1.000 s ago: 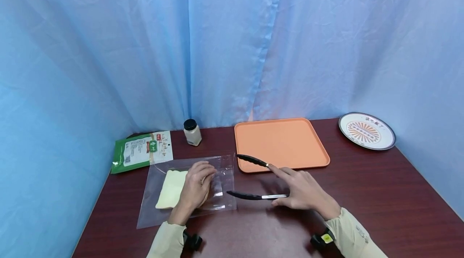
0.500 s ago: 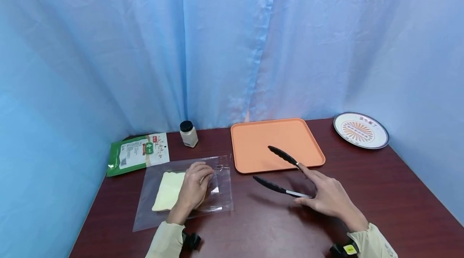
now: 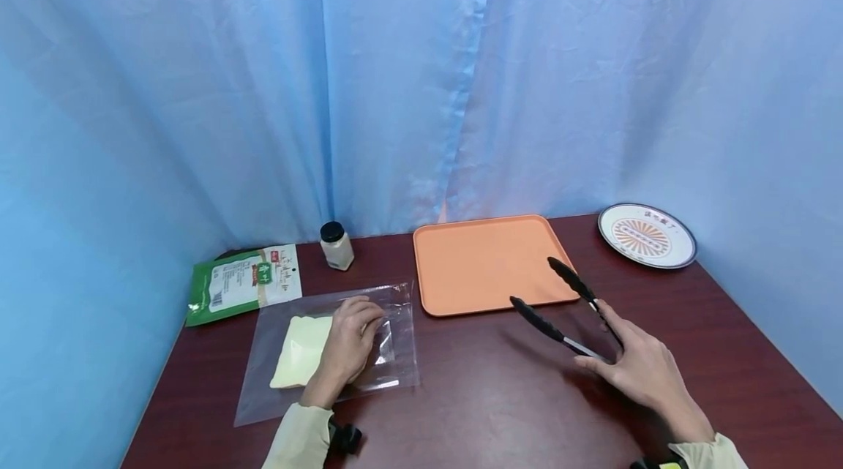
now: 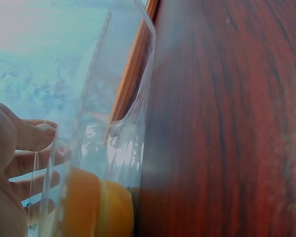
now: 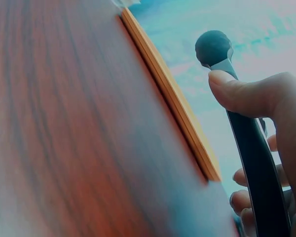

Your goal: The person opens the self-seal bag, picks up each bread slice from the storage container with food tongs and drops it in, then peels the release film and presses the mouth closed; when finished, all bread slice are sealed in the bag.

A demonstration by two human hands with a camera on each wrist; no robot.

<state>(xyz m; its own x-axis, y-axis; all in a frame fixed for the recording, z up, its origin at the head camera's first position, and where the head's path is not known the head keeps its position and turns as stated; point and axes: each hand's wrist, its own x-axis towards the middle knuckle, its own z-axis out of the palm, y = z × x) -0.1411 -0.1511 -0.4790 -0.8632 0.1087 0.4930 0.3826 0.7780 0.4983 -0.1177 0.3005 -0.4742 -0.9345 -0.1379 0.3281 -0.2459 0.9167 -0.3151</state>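
Observation:
On the left of the table lies a clear plastic bag (image 3: 253, 392) with pale yellow bread (image 3: 299, 353) in it. My left hand (image 3: 350, 344) is over the right part of the bag and holds its upper film, hiding part of the bread. The left wrist view shows that hand's thumb and fingers (image 4: 39, 137) at the film, with yellow-orange bread (image 4: 116, 210) behind. My right hand (image 3: 648, 370) grips black-tipped metal tongs (image 3: 540, 319), their arms spread and nothing between the tips. Its thumb (image 5: 232, 91) lies along one tong arm (image 5: 256, 173).
An orange tray (image 3: 484, 264) is at the back middle, behind the tong tips. A patterned white plate (image 3: 647, 236) stands at the back right. A green-and-white packet (image 3: 244, 282) and a black-lidded jar (image 3: 338, 246) are at the back left. Blue curtains (image 3: 388, 88) surround the table.
My right hand has carried the tongs rightward, away from the bag's mouth. The left hand has stayed on the bag. The head view has shifted slightly.

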